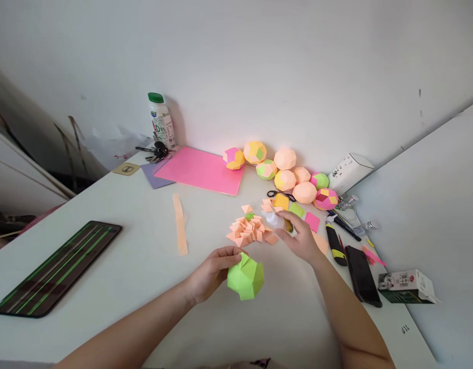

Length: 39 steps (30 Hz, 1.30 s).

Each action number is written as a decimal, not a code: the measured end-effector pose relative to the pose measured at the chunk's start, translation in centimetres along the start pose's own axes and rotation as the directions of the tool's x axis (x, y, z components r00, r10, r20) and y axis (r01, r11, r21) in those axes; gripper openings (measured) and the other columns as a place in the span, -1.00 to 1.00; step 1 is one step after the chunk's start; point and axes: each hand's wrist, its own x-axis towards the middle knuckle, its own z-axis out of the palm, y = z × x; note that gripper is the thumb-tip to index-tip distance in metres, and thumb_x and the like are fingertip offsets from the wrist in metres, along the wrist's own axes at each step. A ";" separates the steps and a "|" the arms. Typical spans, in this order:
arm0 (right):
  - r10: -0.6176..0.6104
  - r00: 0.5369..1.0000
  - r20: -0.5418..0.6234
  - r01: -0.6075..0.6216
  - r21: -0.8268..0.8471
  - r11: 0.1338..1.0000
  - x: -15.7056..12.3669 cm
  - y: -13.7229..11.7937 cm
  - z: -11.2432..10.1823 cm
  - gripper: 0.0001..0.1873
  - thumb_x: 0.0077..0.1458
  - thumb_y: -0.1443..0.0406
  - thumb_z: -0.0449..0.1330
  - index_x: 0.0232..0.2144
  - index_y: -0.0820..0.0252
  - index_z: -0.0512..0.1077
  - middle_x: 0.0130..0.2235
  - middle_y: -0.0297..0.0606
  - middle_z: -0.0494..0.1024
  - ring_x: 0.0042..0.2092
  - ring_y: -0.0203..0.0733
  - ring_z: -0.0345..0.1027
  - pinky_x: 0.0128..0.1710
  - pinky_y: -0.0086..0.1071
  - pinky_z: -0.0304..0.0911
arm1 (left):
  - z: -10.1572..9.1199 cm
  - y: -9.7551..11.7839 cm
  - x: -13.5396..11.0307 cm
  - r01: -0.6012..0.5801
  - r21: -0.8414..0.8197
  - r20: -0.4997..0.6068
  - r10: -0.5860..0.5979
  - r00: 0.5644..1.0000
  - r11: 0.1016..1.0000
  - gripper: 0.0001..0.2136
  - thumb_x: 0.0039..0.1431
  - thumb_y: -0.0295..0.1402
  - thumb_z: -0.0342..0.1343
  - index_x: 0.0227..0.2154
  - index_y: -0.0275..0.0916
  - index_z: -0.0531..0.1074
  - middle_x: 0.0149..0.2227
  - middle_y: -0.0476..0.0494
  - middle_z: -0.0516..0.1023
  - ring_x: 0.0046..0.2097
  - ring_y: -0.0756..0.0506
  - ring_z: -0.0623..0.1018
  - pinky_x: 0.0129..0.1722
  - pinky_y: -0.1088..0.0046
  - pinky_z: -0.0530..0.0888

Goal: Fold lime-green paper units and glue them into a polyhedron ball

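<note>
My left hand [211,271] grips a bright green folded paper polyhedron [246,278] just above the white table [144,246], fingers closed on its upper left edge. My right hand [301,238] is closed around a small white glue bottle [277,221], whose tip points left toward a heap of peach folded paper pieces [249,230]. The two hands are a short distance apart, the right one farther back.
Several finished paper balls [294,177] sit by the wall, with scissors [279,194] and loose coloured squares in front. A pink sheet [201,169], a bottle [161,120], keys, a peach strip [180,230], a dark striped tray [55,269], a phone [362,275], markers and cartons lie around.
</note>
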 end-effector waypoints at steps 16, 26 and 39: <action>-0.187 0.854 0.486 0.212 0.003 0.977 -3.6 -4.7 -2.0 -0.62 0.17 0.28 0.10 0.05 0.15 0.29 -0.04 -0.09 0.44 0.00 -0.11 0.30 -0.02 -0.21 0.29 | 0.2 0.1 -0.4 -0.039 0.045 0.017 0.038 0.999 0.998 -0.79 0.02 -0.24 0.19 -0.42 -0.31 0.47 -0.48 -0.05 0.37 -0.47 0.03 0.31 -0.47 0.51 0.20; -0.184 0.856 0.484 0.250 -0.076 0.965 -3.5 -4.8 -1.7 -0.64 0.18 0.29 0.08 0.04 0.16 0.30 -0.05 -0.09 0.45 0.00 -0.09 0.30 -0.02 -0.20 0.32 | 0.3 0.1 -0.3 -0.082 0.008 0.051 0.082 0.995 0.997 -0.78 0.02 -0.31 0.18 -0.59 -0.32 0.35 -0.32 -0.06 0.34 -0.44 0.05 0.30 -0.46 0.51 0.18; -0.245 0.887 0.391 0.307 -0.102 0.946 -3.4 -4.8 -1.4 -0.68 0.16 0.31 0.10 -0.02 0.16 0.33 -0.10 -0.11 0.46 -0.05 -0.09 0.32 -0.10 -0.20 0.36 | 0.2 0.0 -0.3 -0.050 -0.010 0.018 0.050 0.999 0.999 -0.81 -0.01 -0.27 0.22 -0.51 -0.32 0.43 -0.47 -0.04 0.36 -0.46 0.04 0.30 -0.46 0.53 0.19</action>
